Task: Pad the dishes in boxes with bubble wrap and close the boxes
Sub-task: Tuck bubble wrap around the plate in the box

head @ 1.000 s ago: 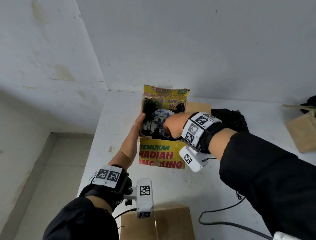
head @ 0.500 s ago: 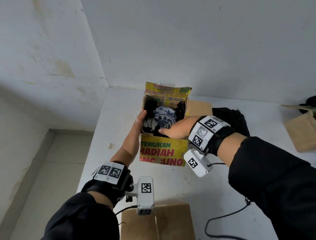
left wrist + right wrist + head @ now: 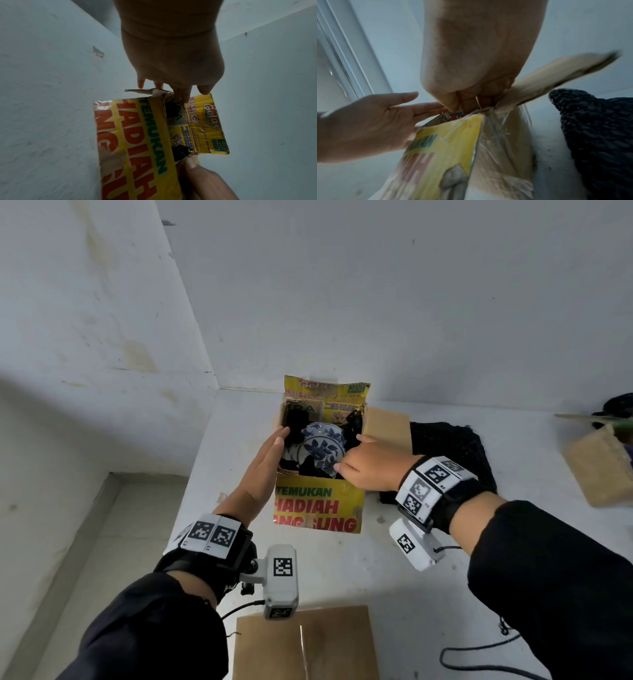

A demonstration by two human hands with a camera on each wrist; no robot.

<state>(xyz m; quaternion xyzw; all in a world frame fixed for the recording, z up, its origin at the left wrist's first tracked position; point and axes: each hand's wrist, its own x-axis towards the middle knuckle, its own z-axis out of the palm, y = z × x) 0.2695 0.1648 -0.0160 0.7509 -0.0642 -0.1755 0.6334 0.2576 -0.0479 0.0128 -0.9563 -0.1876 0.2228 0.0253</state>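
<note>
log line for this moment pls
stage: padding plate in yellow box | left hand: flat against box's left side | right hand: fingers curled over right edge | flaps: open

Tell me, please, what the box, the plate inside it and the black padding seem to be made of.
Box: cardboard with glossy yellow print; torn edges show brown board. Plate: likely glazed ceramic, white with blue flowers and a shiny rim. Padding: dark, crinkled, probably plastic wrap; bubbles cannot be made out inside the box.
</note>
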